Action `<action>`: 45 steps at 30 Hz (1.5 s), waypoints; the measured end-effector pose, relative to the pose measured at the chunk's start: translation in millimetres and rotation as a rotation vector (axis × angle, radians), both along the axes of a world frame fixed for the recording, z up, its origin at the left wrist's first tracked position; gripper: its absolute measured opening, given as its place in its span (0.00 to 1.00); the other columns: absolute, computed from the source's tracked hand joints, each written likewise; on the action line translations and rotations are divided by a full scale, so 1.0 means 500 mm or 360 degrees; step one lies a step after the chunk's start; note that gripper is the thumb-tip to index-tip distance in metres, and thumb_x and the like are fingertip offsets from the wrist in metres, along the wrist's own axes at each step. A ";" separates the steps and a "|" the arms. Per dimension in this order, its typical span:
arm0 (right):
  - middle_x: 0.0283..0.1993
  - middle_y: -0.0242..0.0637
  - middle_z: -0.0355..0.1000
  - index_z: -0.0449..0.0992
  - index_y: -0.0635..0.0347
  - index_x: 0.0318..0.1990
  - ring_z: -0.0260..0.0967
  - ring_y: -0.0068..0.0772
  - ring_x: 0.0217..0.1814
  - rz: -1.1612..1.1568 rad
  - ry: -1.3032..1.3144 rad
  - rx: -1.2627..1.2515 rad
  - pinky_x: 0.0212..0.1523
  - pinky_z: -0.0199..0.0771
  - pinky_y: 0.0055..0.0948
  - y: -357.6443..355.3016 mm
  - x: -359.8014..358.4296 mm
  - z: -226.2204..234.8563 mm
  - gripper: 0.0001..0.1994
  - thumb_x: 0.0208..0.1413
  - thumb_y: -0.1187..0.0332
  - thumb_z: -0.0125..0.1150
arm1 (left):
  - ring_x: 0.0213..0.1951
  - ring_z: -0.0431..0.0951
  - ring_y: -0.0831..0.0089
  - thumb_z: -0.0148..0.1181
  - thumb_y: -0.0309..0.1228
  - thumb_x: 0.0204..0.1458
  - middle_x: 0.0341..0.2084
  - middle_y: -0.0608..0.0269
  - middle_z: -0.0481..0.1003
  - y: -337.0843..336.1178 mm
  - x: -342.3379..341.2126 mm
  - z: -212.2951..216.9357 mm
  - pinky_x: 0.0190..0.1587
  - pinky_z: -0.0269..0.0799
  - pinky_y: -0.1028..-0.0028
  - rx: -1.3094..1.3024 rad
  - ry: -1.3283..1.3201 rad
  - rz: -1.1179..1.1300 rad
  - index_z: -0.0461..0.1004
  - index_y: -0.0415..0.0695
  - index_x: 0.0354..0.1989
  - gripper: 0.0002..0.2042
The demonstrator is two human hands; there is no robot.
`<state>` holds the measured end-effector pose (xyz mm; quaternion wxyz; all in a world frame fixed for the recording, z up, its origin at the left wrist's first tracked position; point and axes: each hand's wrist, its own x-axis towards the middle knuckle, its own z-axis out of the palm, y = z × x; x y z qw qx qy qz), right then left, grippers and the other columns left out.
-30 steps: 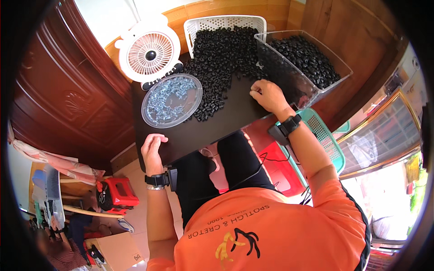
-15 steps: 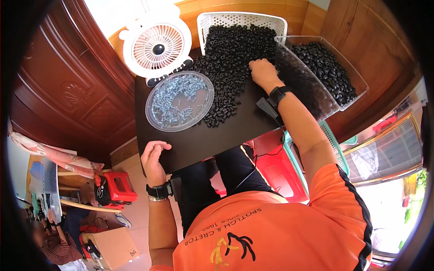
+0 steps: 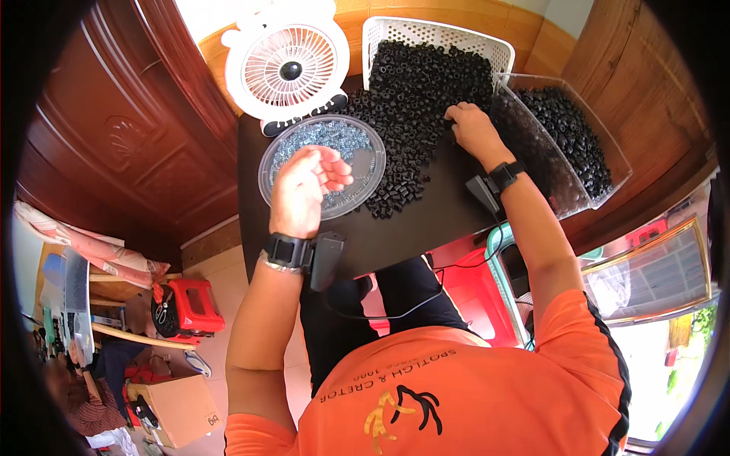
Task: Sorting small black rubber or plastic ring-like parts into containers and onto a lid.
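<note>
At the dark table (image 3: 395, 242) we log a white fan (image 3: 290, 71) at back left, a white perforated basket (image 3: 437, 29) behind, and a clear bin (image 3: 536, 163) of black pieces at right, its wall just beside the right hand (image 3: 476, 135). Loose black pieces (image 3: 407, 114) spill from the basket toward us; bluish pieces (image 3: 334, 135) lie in the round clear tray (image 3: 365, 173). We note the left hand (image 3: 304, 186) above the tray, loosely open, fingers half curled. The right hand's fingertips bend close together at the heap's edge; we cannot tell whether they grip a piece. The left hand hides part of the tray.
</note>
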<state>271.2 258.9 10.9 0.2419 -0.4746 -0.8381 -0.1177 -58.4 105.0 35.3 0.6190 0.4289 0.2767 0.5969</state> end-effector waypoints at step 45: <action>0.39 0.38 0.73 0.75 0.60 0.39 0.72 0.43 0.42 0.1375 0.0953 -0.0227 0.46 0.73 0.36 -0.122 -0.309 0.043 0.13 0.43 0.73 0.68 | 0.31 0.76 0.75 0.51 0.36 0.58 0.31 0.65 0.75 0.052 0.014 -0.043 0.35 0.68 0.78 -0.0153 0.0183 0.0041 0.71 0.39 0.41 0.12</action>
